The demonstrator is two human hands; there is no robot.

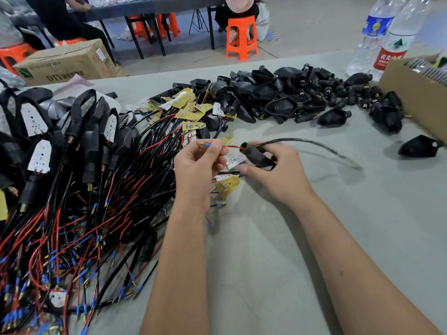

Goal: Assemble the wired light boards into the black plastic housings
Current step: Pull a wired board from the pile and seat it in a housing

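Pinching red wire tip, your left hand sits at 9 o'clock of housing; right hand grips housing, long axis 10-to-4.

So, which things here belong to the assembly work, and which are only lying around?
For the job:
- black housing held in the right hand
- red wire pinched by the left hand
- light board
- pile of empty housings
- finished pieces

Just lying about:
- water bottles
- cardboard box
- orange stool
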